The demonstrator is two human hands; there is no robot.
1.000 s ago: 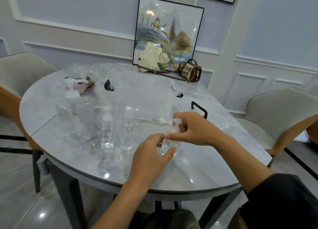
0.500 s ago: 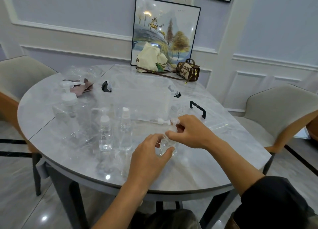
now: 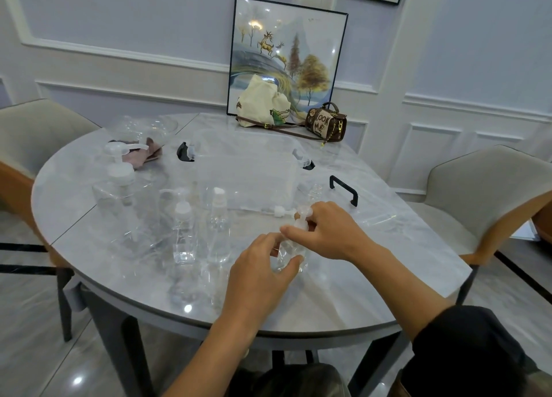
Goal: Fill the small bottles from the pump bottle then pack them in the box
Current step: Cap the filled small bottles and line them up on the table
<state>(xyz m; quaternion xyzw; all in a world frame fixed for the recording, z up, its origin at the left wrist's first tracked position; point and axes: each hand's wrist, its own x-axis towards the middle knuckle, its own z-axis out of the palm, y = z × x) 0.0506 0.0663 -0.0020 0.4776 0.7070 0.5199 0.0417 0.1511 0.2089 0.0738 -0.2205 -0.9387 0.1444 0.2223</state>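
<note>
A small clear bottle (image 3: 291, 252) stands on the grey table (image 3: 343, 301) near its front. My left hand (image 3: 258, 269) grips the bottle's body from the left. My right hand (image 3: 327, 232) pinches its white pump cap (image 3: 302, 216) from above. Two other small clear bottles stand to the left, a pump one (image 3: 183, 232) and a capped one (image 3: 219, 226). The big clear pump bottle (image 3: 121, 196) is at the far left. A clear plastic box (image 3: 248, 175) with black latches sits behind them.
The box's clear lid with a black handle (image 3: 343, 189) lies right of the box. A loose white pump part (image 3: 280, 211) lies before the box. A pink cloth (image 3: 143, 156), clear bowl (image 3: 143, 126), two bags (image 3: 264, 102) and a framed picture are at the back. Chairs stand on both sides.
Both hands stay on the small bottle. My right hand's fingers have shifted slightly on the pump cap. The view has tilted a little.
</note>
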